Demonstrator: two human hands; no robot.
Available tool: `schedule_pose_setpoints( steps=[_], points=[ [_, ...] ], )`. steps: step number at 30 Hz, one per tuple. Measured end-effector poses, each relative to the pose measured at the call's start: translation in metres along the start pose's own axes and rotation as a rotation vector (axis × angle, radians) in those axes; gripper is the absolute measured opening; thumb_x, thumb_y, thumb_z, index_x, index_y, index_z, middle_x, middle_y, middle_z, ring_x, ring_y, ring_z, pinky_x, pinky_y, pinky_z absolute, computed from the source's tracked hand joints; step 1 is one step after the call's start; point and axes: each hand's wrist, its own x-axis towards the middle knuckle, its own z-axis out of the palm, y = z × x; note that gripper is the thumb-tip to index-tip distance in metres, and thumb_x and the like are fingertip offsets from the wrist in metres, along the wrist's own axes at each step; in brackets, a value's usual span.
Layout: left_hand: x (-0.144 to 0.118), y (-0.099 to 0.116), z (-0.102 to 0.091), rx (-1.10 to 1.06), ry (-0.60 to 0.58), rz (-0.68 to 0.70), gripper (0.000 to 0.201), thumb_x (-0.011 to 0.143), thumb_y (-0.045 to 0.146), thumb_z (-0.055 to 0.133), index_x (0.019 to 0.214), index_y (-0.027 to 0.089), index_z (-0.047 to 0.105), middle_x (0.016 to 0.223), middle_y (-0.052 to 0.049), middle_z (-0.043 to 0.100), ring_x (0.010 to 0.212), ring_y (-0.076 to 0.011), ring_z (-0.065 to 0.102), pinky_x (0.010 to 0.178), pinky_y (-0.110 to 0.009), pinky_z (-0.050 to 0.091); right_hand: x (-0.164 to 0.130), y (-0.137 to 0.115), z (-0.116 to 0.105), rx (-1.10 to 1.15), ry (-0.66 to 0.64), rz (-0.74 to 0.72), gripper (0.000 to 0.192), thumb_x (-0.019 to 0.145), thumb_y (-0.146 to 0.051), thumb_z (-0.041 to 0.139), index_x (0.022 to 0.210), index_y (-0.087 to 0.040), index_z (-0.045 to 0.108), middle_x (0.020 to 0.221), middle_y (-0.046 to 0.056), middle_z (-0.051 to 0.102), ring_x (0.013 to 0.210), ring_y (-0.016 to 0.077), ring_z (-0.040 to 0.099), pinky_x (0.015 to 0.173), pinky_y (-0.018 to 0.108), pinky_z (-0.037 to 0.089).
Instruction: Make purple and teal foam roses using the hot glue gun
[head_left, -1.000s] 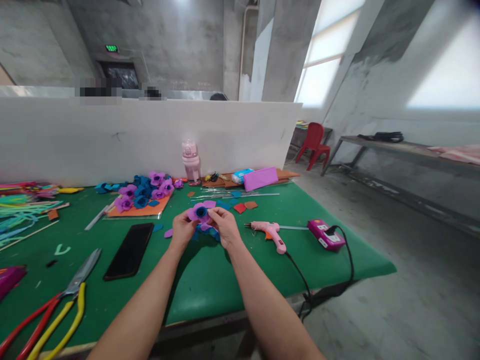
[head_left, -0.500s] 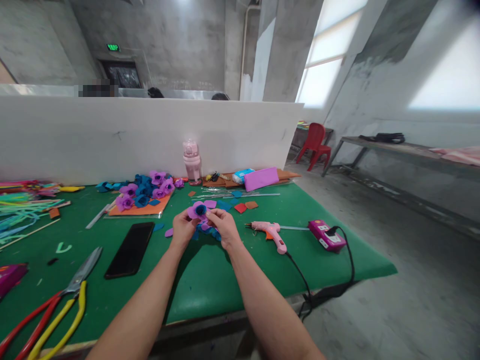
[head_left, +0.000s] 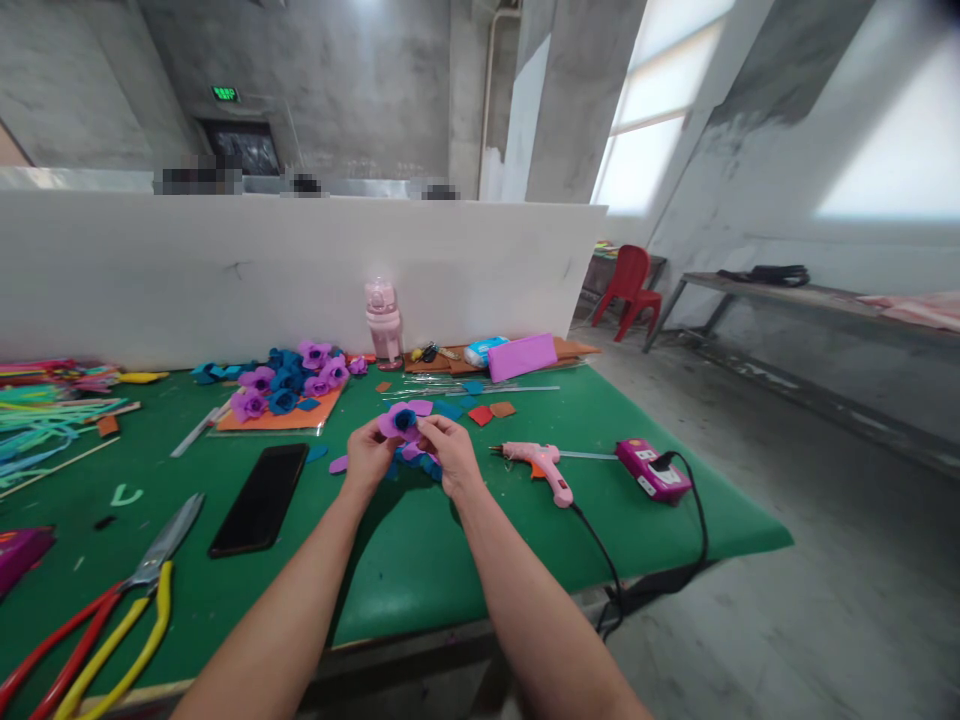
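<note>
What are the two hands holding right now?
Left hand: closed on the purple and blue flower.
Right hand: closed on the same flower, pinching its other side.

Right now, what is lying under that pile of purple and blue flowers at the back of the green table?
The flower pile rests on an orange sheet, itself on the green table. The sheet's middle is covered by the flowers, so anything there stays hidden.

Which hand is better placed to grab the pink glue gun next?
Right hand, probably: the pink plastic glue gun lies just to its right on the green table. Left hand sits farther away, holding the purple-and-blue foam flower.
</note>
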Motion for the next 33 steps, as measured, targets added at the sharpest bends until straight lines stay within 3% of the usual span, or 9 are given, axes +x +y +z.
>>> schedule_pose_setpoints(
  steps=[5,10,16,25,33],
  points=[
    [0.000,0.002,-0.001,0.067,0.060,0.001,0.014,0.056,0.023,0.064,0.067,0.015,0.068,0.058,0.003,0.064,0.057,-0.0134,0.055,0.056,-0.022,0.044,-0.002,-0.003,0.001,-0.017,0.001,0.038,0.024,0.061,-0.040,0.066,0.058,-0.017,0.060,0.053,-0.005,0.055,0.047,0.0066,0.047,0.051,0.021,0.039],
    [0.000,0.007,-0.002,0.060,0.071,-0.015,0.014,0.055,0.025,0.063,0.065,0.015,0.067,0.055,0.003,0.063,0.056,-0.0145,0.056,0.056,-0.023,0.044,-0.007,-0.006,0.004,-0.054,-0.118,0.046,0.018,0.056,-0.031,0.070,0.060,-0.016,0.061,0.053,-0.004,0.056,0.047,0.0064,0.046,0.053,0.021,0.038],
    [-0.001,0.007,-0.001,0.057,0.060,-0.003,0.012,0.055,0.025,0.063,0.063,0.016,0.065,0.056,0.003,0.063,0.056,-0.0143,0.055,0.054,-0.023,0.044,-0.008,-0.006,0.004,-0.048,-0.098,0.010,0.016,0.055,-0.029,0.070,0.055,-0.016,0.060,0.049,-0.004,0.054,0.048,0.0072,0.047,0.051,0.021,0.037],
    [-0.002,0.008,-0.003,0.033,0.087,0.034,0.009,0.058,0.023,0.064,0.063,0.016,0.064,0.057,0.005,0.059,0.054,-0.0105,0.050,0.051,-0.019,0.040,-0.005,-0.004,0.002,0.045,-0.053,0.089,0.020,0.060,-0.036,0.066,0.064,-0.018,0.059,0.056,-0.005,0.056,0.047,0.0061,0.049,0.054,0.021,0.042],
    [-0.005,0.019,-0.003,0.035,0.137,0.026,0.014,0.061,0.029,0.063,0.064,0.015,0.064,0.054,0.005,0.054,0.053,-0.0102,0.046,0.050,-0.019,0.038,-0.002,0.002,0.002,0.036,-0.129,0.130,0.019,0.057,-0.032,0.068,0.064,-0.018,0.058,0.057,-0.004,0.060,0.047,0.0058,0.048,0.054,0.020,0.041]
  ],
)
